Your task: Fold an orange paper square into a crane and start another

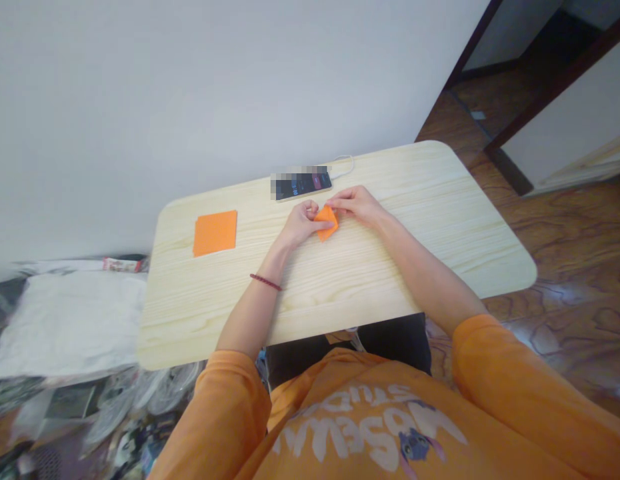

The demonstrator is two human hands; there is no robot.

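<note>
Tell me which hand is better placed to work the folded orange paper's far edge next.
Right, probably. The left hand has its thumb across the folded orange paper, apparently steadying it, while the right hand has its fingertips at that far edge.

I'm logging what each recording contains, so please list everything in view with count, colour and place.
folded paper: one, orange, between the hands
paper pile: one, orange, left on the table; sheets uncountable
phone: one, dark screen, table's far edge
cable: one, white, at the phone's right end
table: one, pale wood, centre
wall: one, whitish, behind the table
floor: one, brown, right
doorway: one, dark-framed, upper right
white sheet-like item: one, left of the table
clutter: uncountable, mixed colours, lower left
shirt: one, orange, printed, bottom
bracelet: one, dark red, left wrist
left hand: one, bare, thumb on folded paper
right hand: one, bare, fingertips at its upper edge
</note>
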